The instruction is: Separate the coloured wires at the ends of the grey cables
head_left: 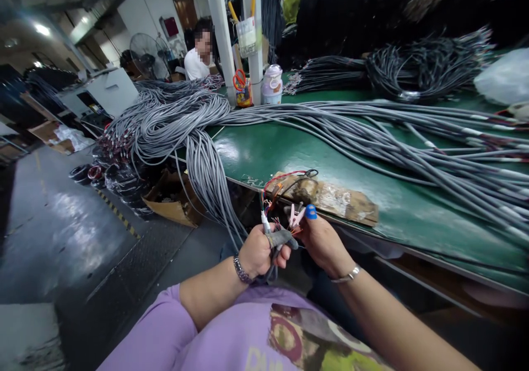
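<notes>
My left hand (258,251) is closed around a grey cable (265,223), whose white-wrapped end fans out into thin coloured wires (276,225). A grey finger cover (281,238) wraps its index finger. Close beside it, my right hand (326,241) is bent inward in a pinch, with a blue cover (311,211) on the thumb tip. A pink clip (296,215) sits between the two hands, right by that thumb. Orange wire ends show just under the clip. My right fingertips are hidden, so what they pinch is unclear.
A taped cardboard piece (343,200) lies along the green bench (248,145) edge, with a red and black lead (289,176) at it. Grey cable bundles (177,114) cross the bench and hang over its edge. Behind stand a post (225,46), a lilac container (272,84) and a seated person (198,62).
</notes>
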A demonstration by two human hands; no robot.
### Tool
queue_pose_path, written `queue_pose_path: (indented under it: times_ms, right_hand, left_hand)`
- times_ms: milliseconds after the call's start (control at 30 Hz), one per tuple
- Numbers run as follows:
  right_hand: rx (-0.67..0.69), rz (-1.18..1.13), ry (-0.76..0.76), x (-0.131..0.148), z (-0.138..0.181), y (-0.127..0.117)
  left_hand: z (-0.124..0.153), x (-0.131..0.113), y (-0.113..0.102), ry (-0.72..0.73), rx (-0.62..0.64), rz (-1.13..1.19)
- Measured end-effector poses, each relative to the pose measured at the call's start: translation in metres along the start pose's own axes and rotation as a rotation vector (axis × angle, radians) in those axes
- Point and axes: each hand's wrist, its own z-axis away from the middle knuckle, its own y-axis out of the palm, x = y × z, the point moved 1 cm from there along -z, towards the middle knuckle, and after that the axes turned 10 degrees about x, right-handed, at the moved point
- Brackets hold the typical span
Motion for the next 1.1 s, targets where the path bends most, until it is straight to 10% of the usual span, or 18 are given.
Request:
queue_pose_path:
  times_ms: [800, 1100]
  right_hand:
    - [0.054, -0.384, 0.157, 0.005, 0.000, 0.003]
    - [-0.137, -0.083, -0.150, -0.010, 0.001, -0.001]
  left_hand:
    - [0.012, 0.016, 0.008, 0.061, -0.084, 0.055]
    - [0.007, 0.016, 0.015, 0.085, -0.134, 0.145]
